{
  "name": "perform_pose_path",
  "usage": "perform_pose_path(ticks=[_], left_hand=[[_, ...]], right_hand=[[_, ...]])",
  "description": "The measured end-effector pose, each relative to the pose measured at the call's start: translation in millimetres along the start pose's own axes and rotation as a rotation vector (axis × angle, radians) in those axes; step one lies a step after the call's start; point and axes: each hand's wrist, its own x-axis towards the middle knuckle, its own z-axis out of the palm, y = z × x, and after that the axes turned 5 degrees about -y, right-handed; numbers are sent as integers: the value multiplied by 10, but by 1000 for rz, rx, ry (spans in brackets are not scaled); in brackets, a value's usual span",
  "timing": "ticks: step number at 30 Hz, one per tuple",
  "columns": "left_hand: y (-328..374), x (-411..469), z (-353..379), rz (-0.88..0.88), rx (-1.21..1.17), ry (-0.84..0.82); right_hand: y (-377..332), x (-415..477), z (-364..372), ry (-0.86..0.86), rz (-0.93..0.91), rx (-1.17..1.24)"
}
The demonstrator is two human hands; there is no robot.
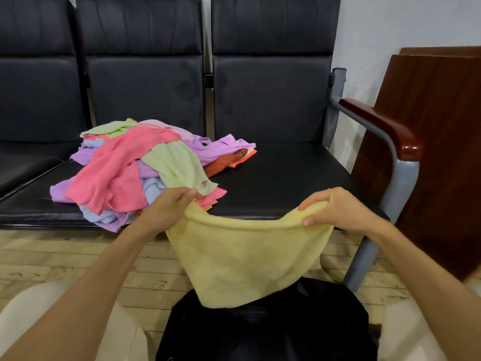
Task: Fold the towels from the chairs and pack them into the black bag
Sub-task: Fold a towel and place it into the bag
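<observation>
Black padded chairs (273,100) fill the upper half of the frame, three seats joined in a row with a white wall (390,22) behind them. Below them we see a pale wooden floor (78,256) running across the lower part. At the right edge a dark brown wooden board (437,165) stands on end, just beside the last chair's grey frame and its glossy reddish armrest (377,123). The black bag (286,332) sits on the floor at the bottom centre, between our knees in light trousers (39,313). On the middle seat, left of centre, lies a loose pile of towels (117,173) in pink, lilac, pale green and light blue, unfolded and overlapping. We hold the yellow towel (242,259) in the air at the centre of the frame, above the bag. Its top edge sags between our hands and its lower edge hangs in front of the bag's upper part. Our left hand (166,209) pinches the towel's upper left corner with curled fingers, close to the pile's near edge. Our right hand (341,209) grips the upper right corner, fingers wrapped over the edge and thumb beneath. An orange cloth (223,162) pokes out from the pile's right side.
</observation>
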Motion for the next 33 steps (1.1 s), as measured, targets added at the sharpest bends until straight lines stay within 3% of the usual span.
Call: perform_pose_path(ticks=[2,5,10,17,20,25,29,33], left_hand=[[20,-27,-32,-31,-27,-83],[-2,-52,-99,-16,114,-188],[-49,-39,-86,-20,295,-204],[-97,1,-86,-10,320,-199],[-78,9,-89,-20,174,-19],[49,-22,-90,26,-326,225],[86,-7,-112,-70,-567,285],[30,21,-139,-178,-655,324]], right_hand=[[-9,13,22,39,-1,0],[-2,22,3,162,9,-34],[-30,-10,32,147,1,-131],[-6,15,21,395,-59,20],[24,28,23,497,-40,47],[91,50,0,585,-16,166],[66,42,-2,574,77,582],[78,17,6,527,145,905]])
